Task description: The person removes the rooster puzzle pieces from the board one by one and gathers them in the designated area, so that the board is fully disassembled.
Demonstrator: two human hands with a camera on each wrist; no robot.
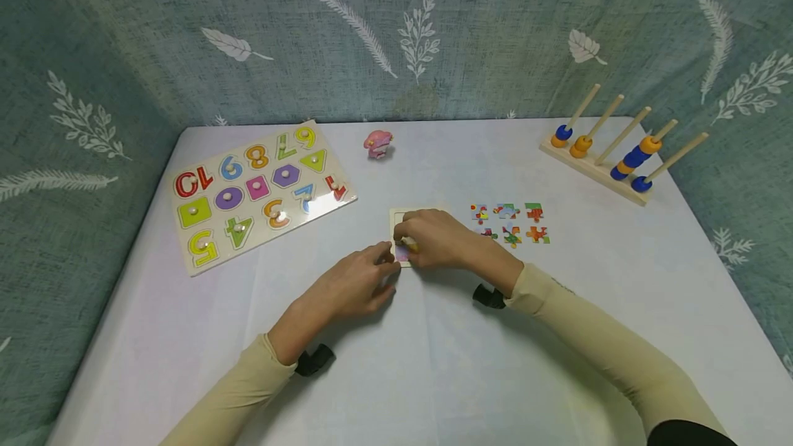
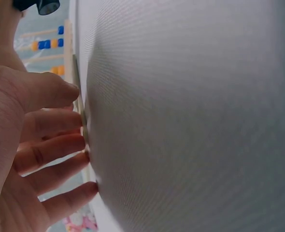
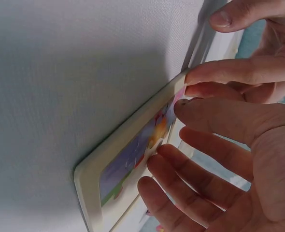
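A small jigsaw tray (image 1: 396, 215) with a pale wooden rim lies on the table, largely hidden by my right hand (image 1: 434, 238) in the head view. Joined picture pieces (image 3: 128, 157) line one side of its recess in the right wrist view. My right thumb touches the picture near the tray's far end, while the other fingers hang loosely bent over the recess. From the left, my left hand (image 1: 350, 283) reaches the near corner, its index fingertip against the rim and its fingers spread. Several loose jigsaw pieces (image 1: 506, 211) lie in two rows right of the tray.
At the left lies a number-and-shape peg board (image 1: 250, 191). A pink toy figure (image 1: 377, 144) stands behind the tray. The wooden bead stacker (image 1: 595, 169) with upright pegs sits at the back right. Patterned cloth (image 1: 396, 33) walls the table's back and sides.
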